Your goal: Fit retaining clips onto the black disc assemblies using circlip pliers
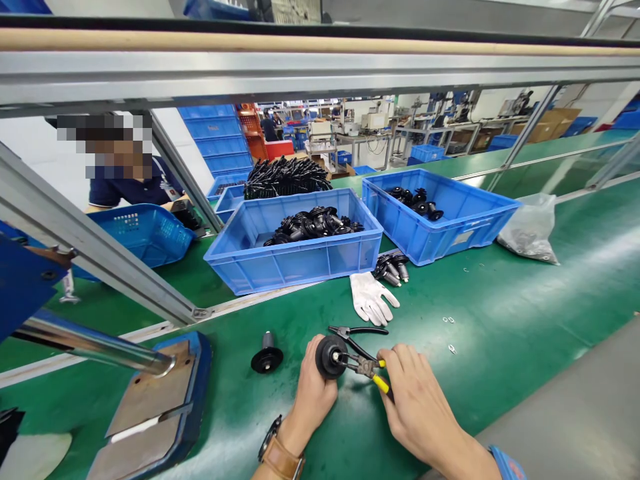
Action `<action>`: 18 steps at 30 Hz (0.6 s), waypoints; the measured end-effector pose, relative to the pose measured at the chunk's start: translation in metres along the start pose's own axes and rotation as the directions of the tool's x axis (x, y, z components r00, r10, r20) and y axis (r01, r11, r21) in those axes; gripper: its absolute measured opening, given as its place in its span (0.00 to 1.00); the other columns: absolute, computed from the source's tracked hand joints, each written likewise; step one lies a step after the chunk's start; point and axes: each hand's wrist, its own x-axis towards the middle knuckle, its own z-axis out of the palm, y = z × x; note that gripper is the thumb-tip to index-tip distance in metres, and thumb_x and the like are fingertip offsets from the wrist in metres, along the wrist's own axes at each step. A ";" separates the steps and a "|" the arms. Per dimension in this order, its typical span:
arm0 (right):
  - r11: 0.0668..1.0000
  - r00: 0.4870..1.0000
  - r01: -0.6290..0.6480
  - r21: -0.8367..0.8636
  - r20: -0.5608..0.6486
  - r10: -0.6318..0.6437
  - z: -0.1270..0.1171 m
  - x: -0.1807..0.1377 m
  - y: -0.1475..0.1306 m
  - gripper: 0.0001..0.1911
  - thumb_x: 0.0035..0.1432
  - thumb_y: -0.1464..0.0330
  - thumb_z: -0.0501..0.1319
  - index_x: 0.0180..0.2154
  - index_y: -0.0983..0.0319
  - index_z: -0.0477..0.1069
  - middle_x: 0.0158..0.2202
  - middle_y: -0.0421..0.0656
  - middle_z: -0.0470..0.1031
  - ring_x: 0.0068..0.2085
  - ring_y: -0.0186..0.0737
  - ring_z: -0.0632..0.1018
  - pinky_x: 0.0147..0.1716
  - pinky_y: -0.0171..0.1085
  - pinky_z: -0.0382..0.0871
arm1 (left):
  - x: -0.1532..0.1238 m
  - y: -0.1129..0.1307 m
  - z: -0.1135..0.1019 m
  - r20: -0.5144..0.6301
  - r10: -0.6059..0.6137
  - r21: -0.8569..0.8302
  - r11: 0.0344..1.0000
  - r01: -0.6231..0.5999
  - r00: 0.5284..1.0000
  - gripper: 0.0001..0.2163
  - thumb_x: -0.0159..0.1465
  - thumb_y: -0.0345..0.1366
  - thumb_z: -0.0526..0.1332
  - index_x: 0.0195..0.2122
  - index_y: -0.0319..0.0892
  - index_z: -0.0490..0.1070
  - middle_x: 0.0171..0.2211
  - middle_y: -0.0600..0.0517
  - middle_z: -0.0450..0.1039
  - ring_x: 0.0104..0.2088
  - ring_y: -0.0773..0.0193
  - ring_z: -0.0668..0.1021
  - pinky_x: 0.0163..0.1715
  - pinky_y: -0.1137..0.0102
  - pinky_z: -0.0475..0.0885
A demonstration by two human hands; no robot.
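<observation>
My left hand (313, 390) is closed around a round black part (330, 357), holding it just above the green belt. My right hand (417, 407) grips yellow-handled pliers (367, 369) whose tips reach into the centre of that part. A second pair of pliers with black handles (357, 331) lies on the belt just behind. Another black part (267, 357) stands alone to the left of my left hand.
A white glove (371, 299) and a few black parts (391, 268) lie ahead. Two blue crates (295, 257) (443, 233) hold black parts. Small metal rings (449, 321) dot the belt; a plastic bag (530, 230) lies right. A blue press fixture (150, 400) stands left. A co-worker sits behind a blue basket (143, 233).
</observation>
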 end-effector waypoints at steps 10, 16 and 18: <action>0.999 1.000 0.001 -0.041 -0.016 -0.002 0.000 0.000 0.000 0.21 0.55 0.77 0.58 0.51 0.61 0.63 0.43 0.47 0.64 0.41 0.49 0.64 0.40 0.46 0.59 | 0.000 0.003 0.000 0.000 -0.031 -0.034 0.999 0.031 1.000 0.14 0.58 0.22 0.55 0.42 0.42 0.71 0.38 0.47 0.73 0.40 0.57 0.77 0.45 0.61 0.73; 0.997 0.999 -0.030 -0.068 -0.031 0.028 0.004 0.002 0.000 0.08 0.58 0.76 0.56 0.40 0.59 0.65 0.37 0.44 0.64 0.37 0.47 0.63 0.35 0.43 0.56 | 0.003 0.008 -0.002 -0.006 -0.004 -0.027 1.000 0.004 1.000 0.13 0.58 0.22 0.54 0.41 0.42 0.70 0.36 0.49 0.73 0.37 0.59 0.76 0.41 0.63 0.74; 0.998 0.999 -0.039 -0.052 -0.030 0.037 0.005 0.002 -0.002 0.07 0.58 0.76 0.56 0.38 0.59 0.65 0.36 0.44 0.64 0.36 0.46 0.64 0.35 0.43 0.57 | 0.003 0.008 -0.002 -0.016 0.001 -0.017 1.000 -0.002 1.000 0.13 0.58 0.22 0.54 0.40 0.42 0.70 0.35 0.49 0.73 0.36 0.59 0.76 0.40 0.64 0.74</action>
